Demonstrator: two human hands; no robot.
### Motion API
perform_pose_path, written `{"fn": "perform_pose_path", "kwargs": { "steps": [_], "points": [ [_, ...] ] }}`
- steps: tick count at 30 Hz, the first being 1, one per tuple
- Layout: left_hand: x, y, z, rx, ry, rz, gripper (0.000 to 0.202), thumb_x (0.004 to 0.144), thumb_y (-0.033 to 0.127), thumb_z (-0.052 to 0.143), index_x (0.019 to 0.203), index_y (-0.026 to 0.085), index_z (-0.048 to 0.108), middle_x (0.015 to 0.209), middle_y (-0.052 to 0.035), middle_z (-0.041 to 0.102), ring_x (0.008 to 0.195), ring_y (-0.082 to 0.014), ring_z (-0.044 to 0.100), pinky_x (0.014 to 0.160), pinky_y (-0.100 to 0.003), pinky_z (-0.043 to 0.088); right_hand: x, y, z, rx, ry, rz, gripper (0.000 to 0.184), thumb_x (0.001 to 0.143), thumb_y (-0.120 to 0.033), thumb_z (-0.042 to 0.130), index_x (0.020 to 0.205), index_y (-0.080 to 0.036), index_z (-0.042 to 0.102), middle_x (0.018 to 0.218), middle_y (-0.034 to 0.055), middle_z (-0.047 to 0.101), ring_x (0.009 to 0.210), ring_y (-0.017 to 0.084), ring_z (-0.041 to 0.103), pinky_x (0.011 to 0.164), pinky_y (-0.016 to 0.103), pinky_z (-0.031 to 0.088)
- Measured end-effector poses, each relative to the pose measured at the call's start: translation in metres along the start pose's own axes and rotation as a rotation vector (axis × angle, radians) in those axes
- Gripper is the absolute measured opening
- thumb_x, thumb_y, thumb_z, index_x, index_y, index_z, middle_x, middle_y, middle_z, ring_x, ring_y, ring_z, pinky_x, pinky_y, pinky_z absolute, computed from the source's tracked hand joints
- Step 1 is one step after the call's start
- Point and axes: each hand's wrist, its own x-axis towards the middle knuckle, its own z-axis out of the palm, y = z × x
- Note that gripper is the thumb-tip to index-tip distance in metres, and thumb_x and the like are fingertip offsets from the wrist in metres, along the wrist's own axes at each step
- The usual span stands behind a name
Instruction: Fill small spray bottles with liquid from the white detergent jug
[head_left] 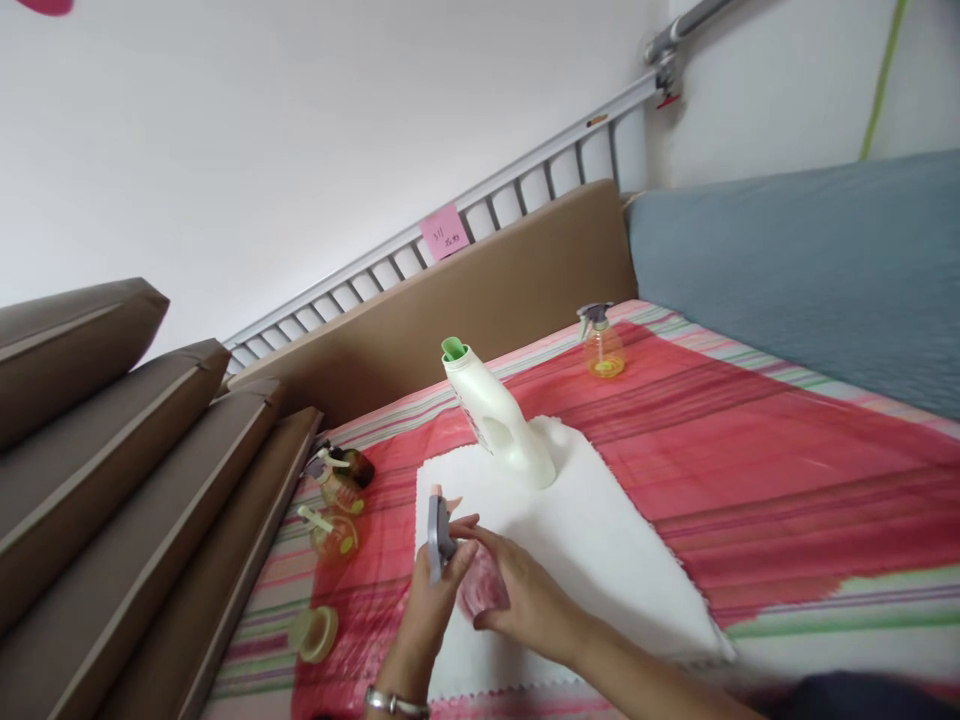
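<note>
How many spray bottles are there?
4. One pink spray bottle in the person's hands, one yellow spray bottle far back on the striped cloth, two by the brown cushions. Others may be hidden.

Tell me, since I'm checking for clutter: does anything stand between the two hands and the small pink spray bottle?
Nothing visible does. The left hand grips the pink spray bottle at its grey trigger head; the right hand wraps its body. The white bottle stands apart, farther back on the white cloth.
</note>
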Motion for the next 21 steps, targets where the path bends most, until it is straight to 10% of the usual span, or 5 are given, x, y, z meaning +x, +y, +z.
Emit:
{"fn": "perform_pose_path", "kwargs": {
  "steps": [10,21],
  "points": [
    [-0.001,-0.017,-0.005,-0.073,0.052,-0.013,0.058,0.074,0.042,0.066,0.125,0.024,0.047,0.130,-0.0125,0.053,0.119,-0.0296,0.051,0.103,-0.049,0.035,0.007,0.006,0.012,-0.040,0.042,-0.002,0.081,0.050,-0.015,0.079,0.124,-0.019,0.047,0.121,0.0111,0.054,0.111,0.031,0.049,0.096,0.044,0.037],
    [-0.013,-0.030,-0.005,-0.081,0.071,-0.077,0.044,0.074,0.035,0.068,0.114,0.020,0.059,0.129,-0.0123,0.055,0.122,-0.0294,0.047,0.107,-0.045,0.031,0.009,0.005,0.009,0.007,0.023,-0.002,0.082,0.049,-0.015,0.080,0.124,-0.022,0.048,0.122,0.0090,0.055,0.109,0.030,0.050,0.096,0.044,0.038]
  ]
}}
